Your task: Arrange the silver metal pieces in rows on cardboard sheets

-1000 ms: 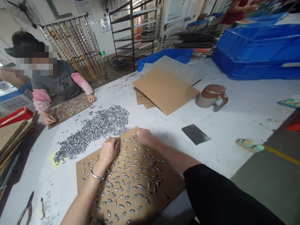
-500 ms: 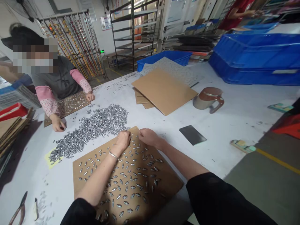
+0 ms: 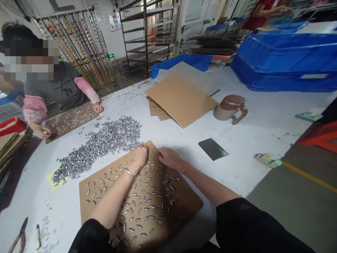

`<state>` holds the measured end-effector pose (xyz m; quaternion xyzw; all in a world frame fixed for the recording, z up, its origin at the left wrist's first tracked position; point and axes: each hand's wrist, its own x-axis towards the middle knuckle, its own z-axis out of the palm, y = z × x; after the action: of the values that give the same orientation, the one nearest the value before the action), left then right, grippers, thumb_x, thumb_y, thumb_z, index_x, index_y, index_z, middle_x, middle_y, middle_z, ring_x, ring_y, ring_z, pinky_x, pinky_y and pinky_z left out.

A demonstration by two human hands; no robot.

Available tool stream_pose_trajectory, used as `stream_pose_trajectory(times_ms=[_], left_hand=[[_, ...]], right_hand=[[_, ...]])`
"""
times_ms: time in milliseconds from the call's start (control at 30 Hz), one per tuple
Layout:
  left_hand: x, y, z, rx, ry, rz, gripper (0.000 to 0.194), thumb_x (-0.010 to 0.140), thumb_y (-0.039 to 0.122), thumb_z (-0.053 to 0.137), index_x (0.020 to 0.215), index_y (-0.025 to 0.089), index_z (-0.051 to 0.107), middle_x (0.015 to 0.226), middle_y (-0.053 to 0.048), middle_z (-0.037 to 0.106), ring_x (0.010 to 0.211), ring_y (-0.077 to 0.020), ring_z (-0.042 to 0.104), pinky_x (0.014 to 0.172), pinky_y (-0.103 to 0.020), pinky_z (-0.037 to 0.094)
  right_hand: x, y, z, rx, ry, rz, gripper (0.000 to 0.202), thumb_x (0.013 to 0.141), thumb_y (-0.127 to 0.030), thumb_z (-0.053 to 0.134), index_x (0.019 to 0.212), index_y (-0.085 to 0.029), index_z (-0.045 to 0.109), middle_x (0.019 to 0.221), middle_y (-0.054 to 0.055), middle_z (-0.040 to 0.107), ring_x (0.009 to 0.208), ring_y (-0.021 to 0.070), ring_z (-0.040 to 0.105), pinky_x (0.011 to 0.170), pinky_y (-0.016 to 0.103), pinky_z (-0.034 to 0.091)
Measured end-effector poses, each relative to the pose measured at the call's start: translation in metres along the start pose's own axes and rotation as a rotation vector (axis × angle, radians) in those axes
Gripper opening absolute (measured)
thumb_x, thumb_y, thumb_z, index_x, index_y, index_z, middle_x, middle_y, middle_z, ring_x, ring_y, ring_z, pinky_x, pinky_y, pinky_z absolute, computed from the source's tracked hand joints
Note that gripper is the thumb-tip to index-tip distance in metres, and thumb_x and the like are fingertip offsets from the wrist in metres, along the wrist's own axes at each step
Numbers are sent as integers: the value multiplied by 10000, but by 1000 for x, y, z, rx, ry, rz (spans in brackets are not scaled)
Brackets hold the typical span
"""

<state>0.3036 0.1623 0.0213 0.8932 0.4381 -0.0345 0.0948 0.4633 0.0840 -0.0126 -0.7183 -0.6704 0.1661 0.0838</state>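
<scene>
Cardboard: spacing metal pieces, seemingly; next needs clear gaps
Left hand: curled, contents unclear
Right hand: curled, contents unclear

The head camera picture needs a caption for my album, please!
Two bare hands work over a brown board dotted with small silvery pieces, beside a big shiny pile.

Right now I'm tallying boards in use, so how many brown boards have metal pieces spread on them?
2. The near board lies beneath the left hand; the far board lies before the person in grey, at upper left. Others may be hidden from view.
</scene>
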Motion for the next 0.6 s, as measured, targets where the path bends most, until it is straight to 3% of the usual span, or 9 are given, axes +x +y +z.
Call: stream_pose_trajectory(times_ms=[233, 433, 600], left_hand=[[-6, -7, -6, -75, 28, 78, 202, 928, 130, 527, 919, 168, 725, 1004, -92, 710, 930, -186, 669, 863, -273, 504], [-17, -32, -20, -76, 102, -6, 247, 941, 130, 476, 958, 167, 720, 986, -100, 700, 948, -204, 660, 868, -296, 496], [-28, -48, -18, -75, 80, -37, 225, 913, 105, 508, 910, 175, 722, 964, -86, 717, 931, -195, 668, 848, -277, 494]], right_hand=[[6, 0, -5, 34, 8, -39, 185, 956, -225, 531, 991, -158, 699, 1032, 96, 722, 962, 211, 641, 784, 266, 394], [33, -7, -8, 19, 50, -225, 180, 961, -185, 548, 1069, -179, 692, 1121, 77, 684, 1035, 185, 630, 880, 253, 412], [43, -5, 0, -91, 35, -225, 255, 1020, -213, 444, 1056, -142, 687, 1105, 127, 696, 1026, 213, 642, 893, 279, 424]])
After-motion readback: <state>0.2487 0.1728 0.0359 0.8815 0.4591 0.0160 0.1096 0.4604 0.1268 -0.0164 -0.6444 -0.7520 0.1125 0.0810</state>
